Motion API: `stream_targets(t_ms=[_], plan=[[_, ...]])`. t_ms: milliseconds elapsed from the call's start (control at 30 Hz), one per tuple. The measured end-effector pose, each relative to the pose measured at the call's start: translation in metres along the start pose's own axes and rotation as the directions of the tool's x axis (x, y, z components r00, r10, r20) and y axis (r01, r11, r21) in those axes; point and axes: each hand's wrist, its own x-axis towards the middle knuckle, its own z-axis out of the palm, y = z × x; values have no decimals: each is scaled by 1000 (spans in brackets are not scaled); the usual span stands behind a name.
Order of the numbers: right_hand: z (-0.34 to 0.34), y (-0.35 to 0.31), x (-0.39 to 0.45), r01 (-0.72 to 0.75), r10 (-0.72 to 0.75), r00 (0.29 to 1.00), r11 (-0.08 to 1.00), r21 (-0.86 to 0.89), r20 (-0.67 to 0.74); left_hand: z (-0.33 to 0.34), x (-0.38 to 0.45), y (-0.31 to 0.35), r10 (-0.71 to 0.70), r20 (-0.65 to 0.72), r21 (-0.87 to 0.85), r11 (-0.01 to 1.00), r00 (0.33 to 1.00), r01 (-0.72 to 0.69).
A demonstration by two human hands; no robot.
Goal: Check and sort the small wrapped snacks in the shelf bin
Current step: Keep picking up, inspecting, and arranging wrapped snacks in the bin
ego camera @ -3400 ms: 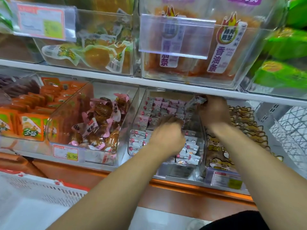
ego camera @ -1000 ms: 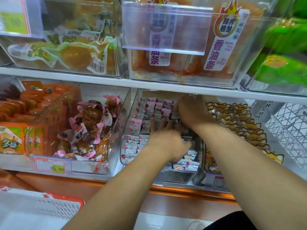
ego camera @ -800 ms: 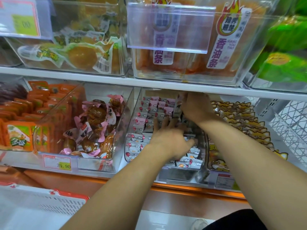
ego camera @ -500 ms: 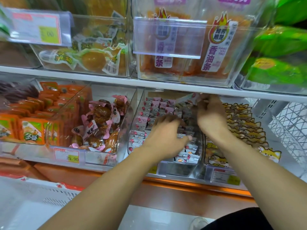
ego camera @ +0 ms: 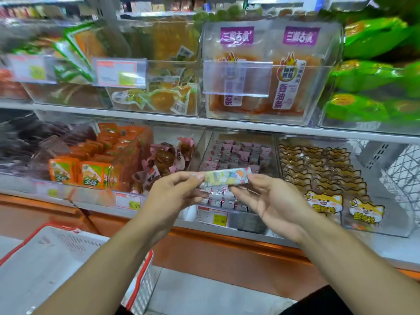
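You've got one long wrapped snack [ego camera: 225,179] pinched level between both hands, left hand [ego camera: 175,196] on its 9 o'clock end, right hand [ego camera: 270,201] on the 3 o'clock end. It's held out in front of the clear shelf bin [ego camera: 236,155] of small pink-and-white wrapped snacks, not inside it.

A price tag [ego camera: 129,200] reads 29.90, another tag [ego camera: 212,216] 15.80, and orange packets [ego camera: 283,89] 香油条.
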Motion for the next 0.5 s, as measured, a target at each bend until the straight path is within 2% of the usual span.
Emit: stream_targets(t_ms=[133,233,300,400,500], plan=[[-4,6,-1,-105,110,993,990,-98,48,-10,-14,-13,-23,-9,-49,999,1000,23],[-3,5,2,-162,181,979,970,-182,90,-11,-13,-14,3,18,-23,1000,1000,-2],[-5,7,7,-133,150,986,972,-192,75,-8,-9,-15,-1,26,-44,999,1000,2],[-9,8,14,-79,92,994,973,-215,52,-2,-4,-15,-63,56,-190,979,996,73],[-12,7,16,-21,50,993,964,-264,105,3,0,-14,-152,79,-258,952,985,167]])
